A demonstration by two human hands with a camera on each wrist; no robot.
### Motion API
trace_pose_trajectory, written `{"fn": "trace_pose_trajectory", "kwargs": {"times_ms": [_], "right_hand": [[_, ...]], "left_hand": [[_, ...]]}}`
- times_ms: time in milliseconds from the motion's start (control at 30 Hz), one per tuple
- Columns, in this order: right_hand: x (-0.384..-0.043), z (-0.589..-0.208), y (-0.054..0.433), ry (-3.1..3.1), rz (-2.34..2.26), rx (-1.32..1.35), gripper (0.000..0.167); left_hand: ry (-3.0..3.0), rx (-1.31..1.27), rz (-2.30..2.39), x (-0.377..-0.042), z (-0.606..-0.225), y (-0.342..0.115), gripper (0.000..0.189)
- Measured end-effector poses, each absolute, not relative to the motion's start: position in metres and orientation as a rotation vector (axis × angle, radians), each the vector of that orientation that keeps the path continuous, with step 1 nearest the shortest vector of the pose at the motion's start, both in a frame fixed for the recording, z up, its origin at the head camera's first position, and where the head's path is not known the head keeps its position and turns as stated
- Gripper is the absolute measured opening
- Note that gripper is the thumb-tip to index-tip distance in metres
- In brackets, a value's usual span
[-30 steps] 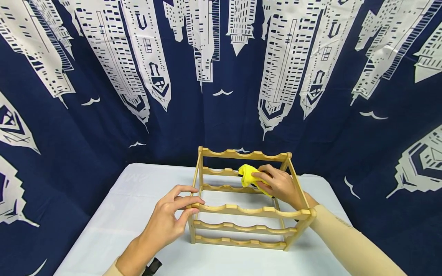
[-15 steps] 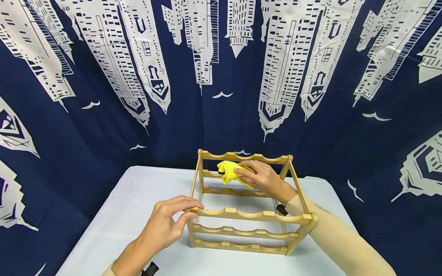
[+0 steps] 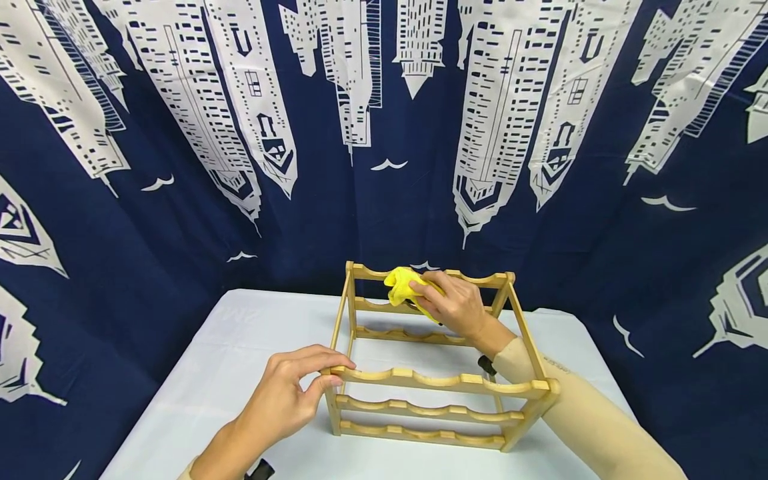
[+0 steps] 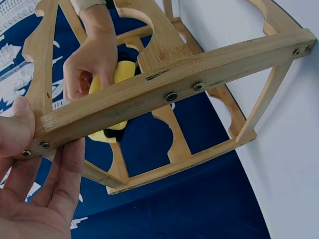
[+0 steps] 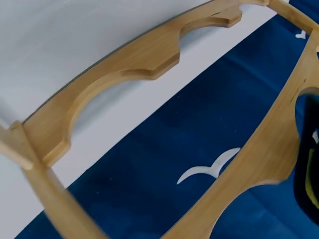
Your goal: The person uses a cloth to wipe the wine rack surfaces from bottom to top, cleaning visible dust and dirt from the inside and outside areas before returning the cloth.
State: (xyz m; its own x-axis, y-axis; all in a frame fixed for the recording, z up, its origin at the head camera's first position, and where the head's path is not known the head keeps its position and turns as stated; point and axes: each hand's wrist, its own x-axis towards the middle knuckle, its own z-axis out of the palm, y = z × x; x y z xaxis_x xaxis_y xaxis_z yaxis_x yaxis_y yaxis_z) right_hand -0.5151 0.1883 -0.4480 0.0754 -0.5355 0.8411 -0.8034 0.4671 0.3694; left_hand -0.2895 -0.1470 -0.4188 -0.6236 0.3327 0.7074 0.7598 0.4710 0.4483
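A light wooden wine rack (image 3: 432, 380) with scalloped rails stands on the table. At its near left corner my left hand (image 3: 285, 397) grips the top rail, thumb on one side and fingers on the other, as the left wrist view shows. My right hand (image 3: 459, 308) reaches inside the frame and holds a bunched yellow cloth (image 3: 400, 285) against the far top rail. Dark patches show on the cloth (image 4: 124, 72) in the left wrist view. The right wrist view has the scalloped rack rails (image 5: 104, 74), with the right hand itself out of sight.
The table has a white cover (image 3: 240, 347). Behind it hangs a dark blue curtain (image 3: 312, 220) printed with white buildings and birds. The right forearm (image 3: 594, 400) passes through the rack's right end, under its upper side bar (image 3: 526, 327).
My right hand has moved the yellow cloth leftward, then up onto the far top rail. My left hand has closed more firmly on the near left corner. The rack has shifted slightly in view.
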Motion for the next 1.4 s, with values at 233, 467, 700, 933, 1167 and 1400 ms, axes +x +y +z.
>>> {"fn": "trace_pose_trajectory", "kwargs": {"times_ms": [233, 467, 700, 933, 1167, 1400], "right_hand": [[-0.504, -0.453, 0.211, -1.670, 0.340, 1.087, 0.015], [-0.493, -0.462, 0.230, -1.730, 0.351, 0.894, 0.024], [-0.481, -0.471, 0.241, -1.797, 0.388, 0.744, 0.030], [-0.469, -0.475, 0.247, -1.913, 0.534, 0.704, 0.045], [-0.465, -0.474, 0.257, -1.920, 0.560, 0.894, 0.051], [-0.452, -0.475, 0.281, -1.963, 0.529, 1.099, 0.045]], "left_hand": [[-2.194, -0.898, -1.062, -0.287, -0.419, -0.145, 0.031], [-2.233, -0.869, -1.073, -0.286, -0.418, -0.145, 0.029], [-2.220, -0.881, -1.078, -0.287, -0.417, -0.143, 0.029], [-2.204, -0.872, -1.070, -0.285, -0.418, -0.143, 0.029], [-2.244, -0.831, -1.076, -0.284, -0.420, -0.144, 0.035], [-2.270, -0.785, -1.069, -0.280, -0.421, -0.143, 0.037]]}}
